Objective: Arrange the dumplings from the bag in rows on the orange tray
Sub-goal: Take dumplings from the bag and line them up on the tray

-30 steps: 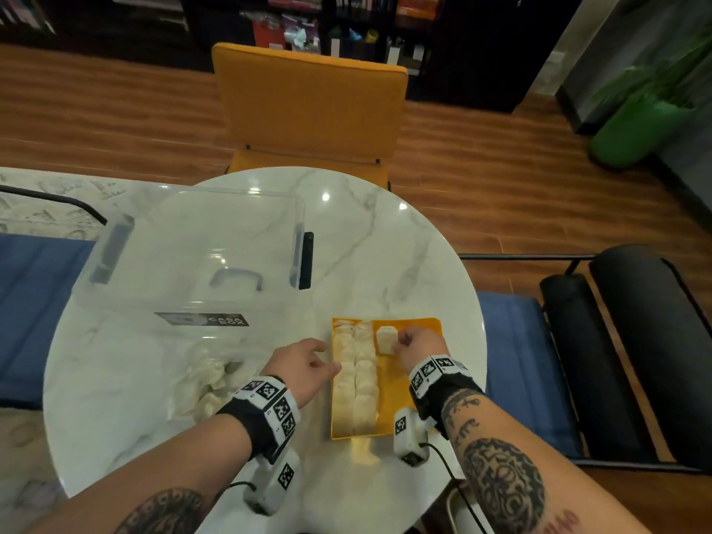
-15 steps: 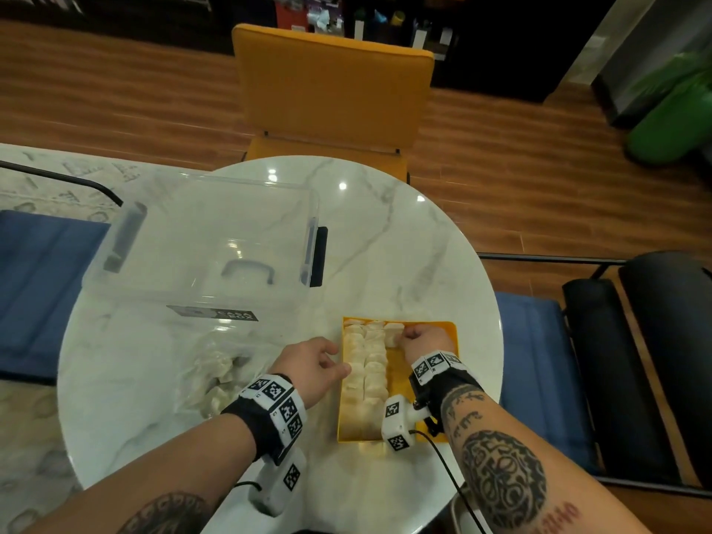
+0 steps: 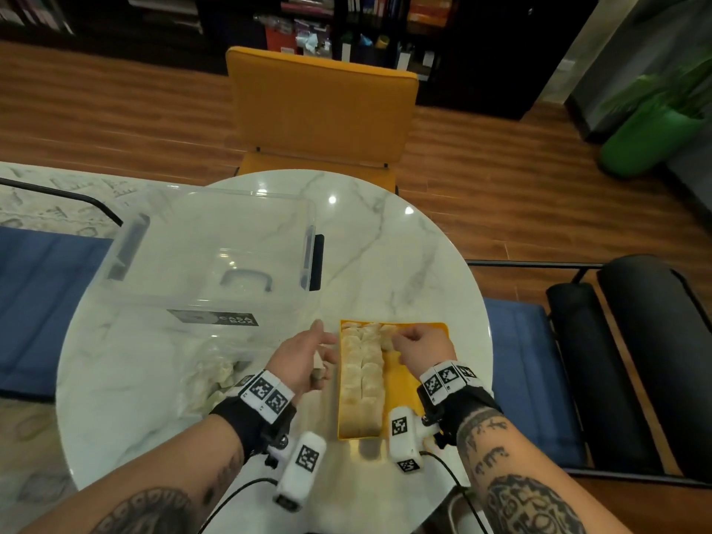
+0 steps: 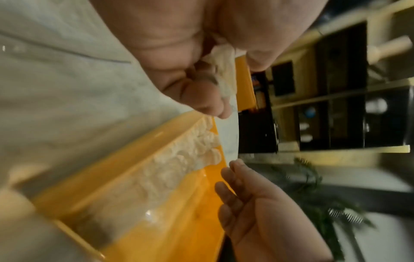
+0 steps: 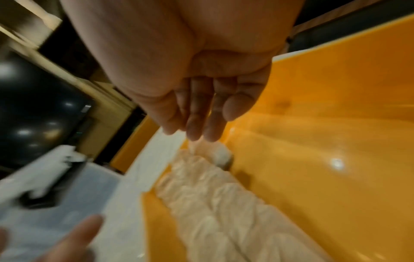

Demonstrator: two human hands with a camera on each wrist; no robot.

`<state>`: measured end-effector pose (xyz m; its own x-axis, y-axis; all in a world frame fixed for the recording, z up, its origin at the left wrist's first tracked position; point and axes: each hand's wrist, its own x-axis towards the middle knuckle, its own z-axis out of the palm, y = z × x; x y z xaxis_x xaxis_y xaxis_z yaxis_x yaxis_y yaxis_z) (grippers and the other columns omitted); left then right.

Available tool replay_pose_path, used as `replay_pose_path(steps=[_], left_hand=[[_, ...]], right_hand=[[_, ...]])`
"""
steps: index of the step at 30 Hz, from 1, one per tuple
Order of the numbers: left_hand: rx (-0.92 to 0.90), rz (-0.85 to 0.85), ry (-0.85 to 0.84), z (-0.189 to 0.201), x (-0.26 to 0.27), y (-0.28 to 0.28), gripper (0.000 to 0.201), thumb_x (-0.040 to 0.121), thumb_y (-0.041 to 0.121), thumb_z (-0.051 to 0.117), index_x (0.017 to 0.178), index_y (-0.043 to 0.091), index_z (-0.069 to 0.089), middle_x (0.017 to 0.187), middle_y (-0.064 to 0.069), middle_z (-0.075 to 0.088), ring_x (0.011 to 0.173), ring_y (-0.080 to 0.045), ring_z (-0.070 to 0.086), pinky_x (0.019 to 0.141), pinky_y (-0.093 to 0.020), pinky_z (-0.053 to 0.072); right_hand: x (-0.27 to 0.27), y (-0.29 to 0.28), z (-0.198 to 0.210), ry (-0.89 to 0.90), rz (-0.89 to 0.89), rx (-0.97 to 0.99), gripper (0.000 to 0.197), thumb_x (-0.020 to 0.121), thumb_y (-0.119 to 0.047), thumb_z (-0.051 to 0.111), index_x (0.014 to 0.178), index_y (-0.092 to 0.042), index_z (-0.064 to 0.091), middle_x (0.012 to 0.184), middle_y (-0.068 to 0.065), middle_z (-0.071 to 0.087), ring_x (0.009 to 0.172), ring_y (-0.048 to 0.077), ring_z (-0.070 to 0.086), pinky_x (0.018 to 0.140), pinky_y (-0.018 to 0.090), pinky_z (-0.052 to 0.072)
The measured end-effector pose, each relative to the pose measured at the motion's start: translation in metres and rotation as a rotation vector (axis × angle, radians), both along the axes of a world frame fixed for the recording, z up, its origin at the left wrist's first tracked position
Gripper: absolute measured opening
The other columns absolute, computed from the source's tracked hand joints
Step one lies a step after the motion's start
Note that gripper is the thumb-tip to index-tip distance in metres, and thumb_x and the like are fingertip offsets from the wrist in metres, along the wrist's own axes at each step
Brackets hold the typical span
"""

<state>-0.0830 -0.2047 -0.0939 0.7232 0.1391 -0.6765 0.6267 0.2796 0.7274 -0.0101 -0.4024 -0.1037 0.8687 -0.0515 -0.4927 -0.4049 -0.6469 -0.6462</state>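
Note:
The orange tray (image 3: 420, 383) lies on the marble table in front of me. Two rows of pale dumplings (image 3: 362, 375) fill its left side, and a single dumpling (image 3: 386, 338) starts a third row at the far end. My right hand (image 3: 402, 341) reaches over it, and straight fingertips (image 5: 199, 134) touch that dumpling (image 5: 220, 154). My left hand (image 3: 319, 360) hovers just left of the tray, its fingers (image 4: 208, 99) curled round one dumpling (image 4: 224, 74). The clear bag (image 3: 215, 375) holding more dumplings lies to its left.
A clear plastic storage box (image 3: 215, 256) stands on the table's far left, behind the bag. An orange chair (image 3: 319, 109) faces me across the round table (image 3: 404, 264). Blue and black seats flank it on both sides. The tray's right half (image 5: 313, 159) is bare.
My right hand carried the dumpling left against the second row's far end and its fingers have straightened over it. My left hand has drawn slightly away from the tray's left edge.

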Motion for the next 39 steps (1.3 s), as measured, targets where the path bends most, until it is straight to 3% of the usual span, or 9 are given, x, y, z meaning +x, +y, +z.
replay_pose_path(steps=[3,9,14,20,22,25,30,35,39], left_hand=[[-0.307,0.153,0.018,0.014,0.000,-0.002,0.065,0.099,0.059,0.033,0.112,0.002,0.060,0.079,-0.013,0.063,0.061,-0.022,0.054,0.056,-0.031,0.053],[-0.462,0.065,-0.037,0.030,-0.009,-0.009,0.074,0.097,0.066,0.025,0.115,0.002,0.058,0.092,-0.018,0.067,0.075,-0.027,0.060,0.060,-0.033,0.056],[-0.419,0.018,-0.077,0.031,-0.019,-0.009,0.034,0.094,0.028,0.055,0.117,0.004,0.059,0.097,-0.016,0.069,0.084,-0.027,0.067,0.086,-0.042,0.057],[-0.078,-0.158,-0.242,0.027,-0.032,-0.010,0.023,0.089,-0.008,0.062,0.107,0.007,0.059,0.091,-0.015,0.072,0.076,-0.022,0.072,0.069,-0.026,0.060],[-0.015,-0.169,-0.259,0.024,-0.032,-0.010,0.027,0.087,-0.008,0.066,0.110,0.005,0.059,0.087,-0.015,0.074,0.073,-0.021,0.071,0.066,-0.026,0.058],[-0.011,-0.174,-0.265,0.023,-0.030,-0.012,0.033,0.082,-0.006,0.072,0.109,0.008,0.059,0.085,-0.017,0.074,0.075,-0.022,0.071,0.067,-0.028,0.057],[0.052,-0.240,-0.292,0.021,-0.025,-0.018,0.034,0.082,-0.009,0.069,0.105,0.013,0.058,0.084,-0.016,0.075,0.076,-0.021,0.070,0.075,-0.035,0.059],[0.232,-0.316,-0.236,0.004,-0.023,-0.016,0.032,0.079,-0.001,0.073,0.103,0.018,0.063,0.093,-0.007,0.075,0.077,-0.019,0.070,0.070,-0.037,0.059],[0.517,-0.328,-0.203,-0.014,-0.020,-0.005,0.018,0.083,0.021,0.070,0.098,0.031,0.065,0.107,0.014,0.069,0.089,-0.014,0.069,0.079,-0.037,0.059]], right_hand=[[-0.023,0.014,0.032,-0.114,0.225,0.166,0.009,0.083,-0.029,0.076,0.084,-0.029,0.067,0.085,-0.010,0.070,0.080,0.009,0.065,0.080,0.028,0.054],[-0.058,0.037,0.053,-0.226,0.495,0.025,0.047,0.072,-0.042,0.083,0.115,-0.032,0.067,0.099,-0.015,0.057,0.081,-0.005,0.050,0.074,0.018,0.041],[-0.066,0.037,0.052,-0.288,0.317,0.096,0.011,0.088,-0.033,0.070,0.078,-0.029,0.066,0.076,-0.016,0.060,0.073,-0.004,0.054,0.064,0.011,0.037],[-0.068,0.030,0.050,-0.259,0.138,0.274,0.012,0.093,-0.030,0.066,0.083,-0.023,0.069,0.076,-0.010,0.064,0.070,0.005,0.057,0.072,0.023,0.046],[-0.070,0.028,0.052,-0.274,0.123,0.320,0.004,0.089,-0.028,0.071,0.087,-0.028,0.068,0.076,-0.011,0.063,0.068,0.003,0.056,0.068,0.017,0.044],[-0.073,0.022,0.054,-0.244,0.148,0.351,0.030,0.079,-0.024,0.081,0.105,-0.031,0.069,0.085,-0.013,0.063,0.069,0.002,0.055,0.066,0.011,0.046],[-0.062,0.018,0.045,-0.256,0.140,0.358,0.015,0.086,-0.016,0.074,0.082,-0.030,0.072,0.077,-0.008,0.070,0.070,-0.001,0.062,0.068,0.016,0.048],[-0.057,0.007,0.023,-0.164,0.171,0.238,0.009,0.088,-0.019,0.072,0.086,-0.028,0.073,0.080,-0.004,0.072,0.073,0.013,0.064,0.076,0.036,0.055],[-0.041,-0.012,0.008,-0.143,0.103,0.027,0.006,0.092,-0.023,0.067,0.088,-0.027,0.068,0.084,-0.006,0.071,0.077,0.016,0.065,0.072,0.028,0.051]])
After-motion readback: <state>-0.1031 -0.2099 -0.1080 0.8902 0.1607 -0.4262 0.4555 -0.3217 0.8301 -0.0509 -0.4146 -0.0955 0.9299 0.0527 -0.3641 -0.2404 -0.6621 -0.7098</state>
